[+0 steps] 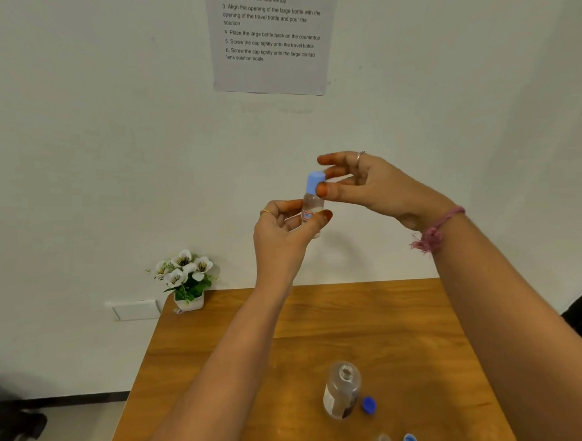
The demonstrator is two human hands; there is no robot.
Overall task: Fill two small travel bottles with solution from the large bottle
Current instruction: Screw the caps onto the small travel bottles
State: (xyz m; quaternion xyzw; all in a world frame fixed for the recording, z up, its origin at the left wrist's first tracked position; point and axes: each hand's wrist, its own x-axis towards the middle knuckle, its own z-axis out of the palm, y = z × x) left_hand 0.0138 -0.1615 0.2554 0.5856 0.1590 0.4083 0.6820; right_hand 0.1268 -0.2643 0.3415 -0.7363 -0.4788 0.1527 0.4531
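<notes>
Above the table, left hand (pixel 283 227) grips the travel bottle (pixel 312 209); right hand (pixel 364 181) pinches its cap (pixel 315 183).

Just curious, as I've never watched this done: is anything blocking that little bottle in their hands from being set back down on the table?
Nothing visible does: the wooden table beneath the travel bottle lies bare.

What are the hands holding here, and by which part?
The left hand grips a small travel bottle by its lower body; the right hand pinches its light blue cap.
</notes>
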